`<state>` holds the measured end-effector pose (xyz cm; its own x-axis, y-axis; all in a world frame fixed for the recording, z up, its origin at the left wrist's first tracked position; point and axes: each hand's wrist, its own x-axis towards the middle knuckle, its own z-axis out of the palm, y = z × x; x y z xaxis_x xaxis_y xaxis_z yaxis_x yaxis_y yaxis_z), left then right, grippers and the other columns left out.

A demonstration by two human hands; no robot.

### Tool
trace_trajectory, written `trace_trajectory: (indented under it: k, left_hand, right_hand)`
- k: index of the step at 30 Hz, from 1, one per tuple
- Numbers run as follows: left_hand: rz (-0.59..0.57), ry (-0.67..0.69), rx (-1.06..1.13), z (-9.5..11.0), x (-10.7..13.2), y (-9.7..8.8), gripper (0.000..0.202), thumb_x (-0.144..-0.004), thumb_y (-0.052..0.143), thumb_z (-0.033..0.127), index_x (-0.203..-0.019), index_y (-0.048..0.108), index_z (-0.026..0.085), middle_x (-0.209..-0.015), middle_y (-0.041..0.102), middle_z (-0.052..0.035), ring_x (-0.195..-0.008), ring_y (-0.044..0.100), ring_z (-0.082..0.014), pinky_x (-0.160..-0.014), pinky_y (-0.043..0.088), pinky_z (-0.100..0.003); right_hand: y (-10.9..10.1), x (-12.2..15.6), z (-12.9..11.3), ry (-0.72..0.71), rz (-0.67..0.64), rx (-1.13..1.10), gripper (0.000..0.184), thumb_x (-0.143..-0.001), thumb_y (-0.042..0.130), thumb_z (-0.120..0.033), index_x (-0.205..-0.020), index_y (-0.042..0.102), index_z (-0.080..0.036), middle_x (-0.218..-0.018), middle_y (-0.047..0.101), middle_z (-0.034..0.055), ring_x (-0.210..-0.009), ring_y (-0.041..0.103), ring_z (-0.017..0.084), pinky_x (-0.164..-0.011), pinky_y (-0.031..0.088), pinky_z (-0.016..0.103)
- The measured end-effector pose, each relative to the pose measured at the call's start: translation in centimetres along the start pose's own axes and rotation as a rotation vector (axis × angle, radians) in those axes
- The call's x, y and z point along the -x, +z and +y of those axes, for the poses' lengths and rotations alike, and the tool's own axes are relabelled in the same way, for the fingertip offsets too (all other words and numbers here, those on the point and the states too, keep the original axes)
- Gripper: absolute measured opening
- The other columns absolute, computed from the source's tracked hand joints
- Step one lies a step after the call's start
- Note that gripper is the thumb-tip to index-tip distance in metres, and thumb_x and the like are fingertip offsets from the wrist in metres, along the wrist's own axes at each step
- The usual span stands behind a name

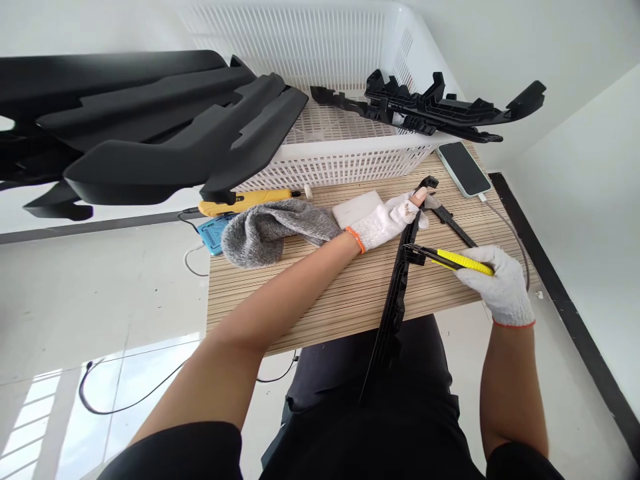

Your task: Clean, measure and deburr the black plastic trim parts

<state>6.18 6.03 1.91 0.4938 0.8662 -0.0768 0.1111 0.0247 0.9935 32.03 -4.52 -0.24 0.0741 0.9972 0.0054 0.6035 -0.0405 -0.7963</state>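
My left hand [400, 217], in a white knit glove with a bare thumb tip, is closed around the upper end of a long black plastic trim piece [399, 283]. The piece slants across the table's front edge toward my lap. My right hand [497, 280], also gloved, grips a slim yellow-and-black hand tool [463, 260]; its exact kind is unclear. The tool's dark tip meets or overlaps a small side tab of the trim piece. Just beyond my left hand lies a dark caliper-like tool [453, 223], partly covered. A whitish block [356, 208] rests beside my left wrist.
A white plastic basket [345, 163] stands at the back, with black plastic parts [430, 110] across its right side. Large black panels [185, 147] overhang from the left. A grey cloth [275, 230], yellow power tool [245, 200], blue box [215, 233] and cabled phone [464, 169] surround the work area.
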Motion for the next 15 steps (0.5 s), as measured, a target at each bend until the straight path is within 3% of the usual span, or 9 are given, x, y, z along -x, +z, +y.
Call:
trace_trajectory:
  k: [4,8,10,12,15]
  left_hand:
    - [-0.002,0.015,0.031,-0.2,-0.1,0.1,0.052,-0.110,0.034,0.047,-0.121,0.073,0.014,-0.084,0.070,-0.0055,-0.071,0.056,-0.0118,-0.063,0.046,-0.022]
    - [-0.003,-0.017,0.110,0.0,0.0,0.2,0.050,-0.108,0.038,0.049,-0.120,0.072,0.013,-0.080,0.068,-0.0057,-0.063,0.051,-0.0105,-0.056,0.043,-0.020]
    - [0.003,-0.042,0.146,0.3,0.1,0.2,0.051,-0.108,0.038,0.050,-0.119,0.071,0.013,-0.077,0.066,-0.0051,-0.060,0.048,-0.0100,-0.054,0.042,-0.020]
    - [0.005,-0.044,0.142,0.3,0.2,0.2,0.052,-0.108,0.040,0.052,-0.117,0.072,0.013,-0.076,0.065,-0.0044,-0.057,0.047,-0.0095,-0.053,0.041,-0.020]
    - [0.009,0.012,0.102,-0.2,-0.2,0.1,0.056,-0.106,0.040,0.060,-0.112,0.073,0.015,-0.076,0.065,-0.0040,-0.059,0.049,-0.0098,-0.054,0.041,-0.020]
  right_hand:
    - [-0.3,0.5,-1.6,-0.083,-0.094,0.278,0.028,-0.072,0.080,-0.036,-0.094,0.067,-0.026,-0.098,0.076,0.0039,-0.083,0.074,0.025,-0.077,0.061,0.039]
    - [0.6,0.5,-3.2,-0.245,-0.179,0.488,0.048,-0.081,0.069,-0.031,-0.128,0.066,-0.028,-0.123,0.076,0.0050,-0.101,0.076,0.029,-0.084,0.061,0.041]
    - [1.3,0.0,-3.4,-0.363,-0.189,0.546,0.052,-0.085,0.063,-0.029,-0.137,0.063,-0.026,-0.130,0.074,0.0064,-0.107,0.075,0.030,-0.086,0.060,0.040]
    - [1.8,-0.6,-3.2,-0.442,-0.168,0.603,0.043,-0.088,0.058,-0.033,-0.128,0.067,-0.022,-0.116,0.077,0.0087,-0.096,0.076,0.030,-0.079,0.057,0.039]
    - [2.0,-1.6,-3.0,-0.472,-0.171,0.676,0.023,-0.088,0.055,-0.039,-0.096,0.068,-0.022,-0.081,0.073,0.0068,-0.069,0.069,0.026,-0.064,0.048,0.036]
